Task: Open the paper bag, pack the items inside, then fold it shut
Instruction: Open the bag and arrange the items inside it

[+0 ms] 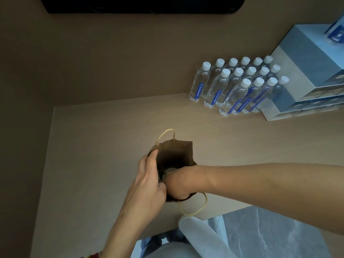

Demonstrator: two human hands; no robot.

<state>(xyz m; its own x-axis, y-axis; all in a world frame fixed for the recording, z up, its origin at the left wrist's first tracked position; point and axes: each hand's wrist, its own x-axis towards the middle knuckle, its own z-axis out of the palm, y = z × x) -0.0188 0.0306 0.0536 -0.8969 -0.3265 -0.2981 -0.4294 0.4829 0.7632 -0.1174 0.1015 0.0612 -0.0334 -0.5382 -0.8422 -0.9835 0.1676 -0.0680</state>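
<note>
A brown paper bag (pixel 177 152) with pale twine handles stands open on the beige table (pixel 93 146), near its front edge. My left hand (pixel 149 180) grips the bag's left rim, fingers along the edge. My right hand (pixel 178 185) reaches down into the bag's mouth; its fingers are hidden inside, so I cannot tell what they hold. One handle (pixel 166 134) arches up behind the bag; the other (pixel 197 209) hangs toward me over the table edge.
Several clear water bottles (pixel 236 86) with white caps and blue labels stand at the back right. Stacked blue-grey boxes (pixel 307 75) sit to their right. A translucent white container (pixel 201 237) shows below the front table edge. A dark object (pixel 141 4) runs along the top.
</note>
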